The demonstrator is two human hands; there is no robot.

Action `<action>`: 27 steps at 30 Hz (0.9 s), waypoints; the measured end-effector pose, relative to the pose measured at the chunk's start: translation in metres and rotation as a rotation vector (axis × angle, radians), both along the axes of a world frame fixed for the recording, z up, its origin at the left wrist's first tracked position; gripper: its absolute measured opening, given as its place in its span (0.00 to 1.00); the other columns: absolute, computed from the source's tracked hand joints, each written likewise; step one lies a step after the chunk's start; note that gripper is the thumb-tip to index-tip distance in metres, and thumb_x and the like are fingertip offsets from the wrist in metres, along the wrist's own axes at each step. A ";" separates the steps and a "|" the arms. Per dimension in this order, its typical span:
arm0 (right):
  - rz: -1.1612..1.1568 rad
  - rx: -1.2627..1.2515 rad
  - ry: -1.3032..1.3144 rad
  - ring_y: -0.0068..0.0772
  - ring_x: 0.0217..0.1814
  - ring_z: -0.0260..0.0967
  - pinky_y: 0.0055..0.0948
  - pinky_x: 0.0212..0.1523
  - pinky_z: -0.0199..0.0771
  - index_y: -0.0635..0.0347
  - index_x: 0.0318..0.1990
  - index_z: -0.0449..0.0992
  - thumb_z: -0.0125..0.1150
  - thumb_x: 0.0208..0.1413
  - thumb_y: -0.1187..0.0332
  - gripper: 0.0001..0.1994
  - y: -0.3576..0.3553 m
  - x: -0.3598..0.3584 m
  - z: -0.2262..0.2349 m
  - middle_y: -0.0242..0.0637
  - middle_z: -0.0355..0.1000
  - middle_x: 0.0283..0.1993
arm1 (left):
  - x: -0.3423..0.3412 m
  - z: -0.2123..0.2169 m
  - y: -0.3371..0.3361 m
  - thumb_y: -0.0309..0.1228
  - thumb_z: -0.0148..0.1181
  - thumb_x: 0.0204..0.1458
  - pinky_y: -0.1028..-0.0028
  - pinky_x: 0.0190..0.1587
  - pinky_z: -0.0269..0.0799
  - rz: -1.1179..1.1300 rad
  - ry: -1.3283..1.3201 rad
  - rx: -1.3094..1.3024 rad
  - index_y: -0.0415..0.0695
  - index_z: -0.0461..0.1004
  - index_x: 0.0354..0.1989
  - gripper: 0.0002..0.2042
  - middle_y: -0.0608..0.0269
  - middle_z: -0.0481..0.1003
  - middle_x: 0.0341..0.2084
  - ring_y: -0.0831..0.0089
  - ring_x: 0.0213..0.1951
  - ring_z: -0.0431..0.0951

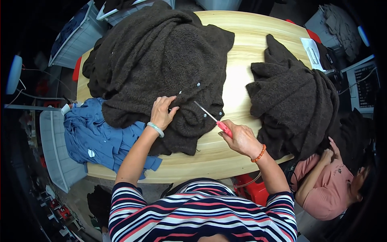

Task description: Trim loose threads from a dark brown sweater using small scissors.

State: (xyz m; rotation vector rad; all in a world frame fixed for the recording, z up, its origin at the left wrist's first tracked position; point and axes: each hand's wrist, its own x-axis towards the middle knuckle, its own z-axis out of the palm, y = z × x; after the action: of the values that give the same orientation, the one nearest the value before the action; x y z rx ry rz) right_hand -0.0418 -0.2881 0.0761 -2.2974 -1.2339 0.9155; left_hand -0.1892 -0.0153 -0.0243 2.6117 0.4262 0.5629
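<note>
A pale wooden table [242, 40] carries two dark brown fleece piles [161, 60] [294, 101], blue cloth [96, 137] and a white paper [312, 52].

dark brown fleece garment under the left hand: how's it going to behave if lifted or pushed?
Likely floppy: the dark brown fleece garment lies in soft folds and bunches under the left hand. Probably bulky but light for its size, given the thick fuzzy pile. Pushed on the wooden table, it would likely crumple, not slide whole. The right hand holds red-handled scissors at its edge.
</note>
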 end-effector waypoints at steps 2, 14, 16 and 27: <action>0.065 -0.039 -0.042 0.55 0.29 0.73 0.48 0.35 0.72 0.57 0.47 0.71 0.58 0.58 0.60 0.14 0.006 -0.007 0.000 0.50 0.73 0.23 | -0.003 -0.014 0.008 0.22 0.66 0.41 0.70 0.36 0.71 -0.012 -0.060 -0.160 0.34 0.77 0.34 0.11 0.56 0.76 0.29 0.59 0.31 0.76; 0.301 -0.008 0.000 0.54 0.26 0.74 0.46 0.31 0.74 0.59 0.42 0.71 0.56 0.59 0.60 0.12 0.033 -0.038 0.020 0.50 0.73 0.21 | 0.002 -0.039 0.001 0.23 0.62 0.54 0.80 0.40 0.73 0.186 -0.273 -1.569 0.37 0.77 0.43 0.09 0.67 0.79 0.34 0.82 0.34 0.76; 0.241 0.013 -0.046 0.54 0.27 0.74 0.47 0.31 0.74 0.59 0.43 0.71 0.55 0.59 0.61 0.12 0.037 -0.034 0.015 0.50 0.73 0.22 | -0.003 -0.034 0.005 0.24 0.62 0.55 0.79 0.42 0.73 0.205 -0.266 -1.569 0.37 0.76 0.45 0.10 0.66 0.79 0.36 0.81 0.37 0.76; 0.222 0.044 -0.038 0.52 0.28 0.75 0.45 0.32 0.74 0.59 0.44 0.70 0.56 0.57 0.65 0.11 0.029 -0.036 0.004 0.47 0.74 0.25 | -0.074 -0.001 0.007 0.24 0.69 0.34 0.64 0.51 0.64 0.018 0.147 0.221 0.43 0.75 0.45 0.23 0.60 0.73 0.43 0.58 0.52 0.69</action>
State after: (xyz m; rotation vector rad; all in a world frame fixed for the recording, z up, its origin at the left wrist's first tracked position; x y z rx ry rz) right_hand -0.0782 -0.2593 0.0801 -2.1842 -1.5340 0.9109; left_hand -0.2634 -0.0078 -0.0253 2.8758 0.4566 0.4480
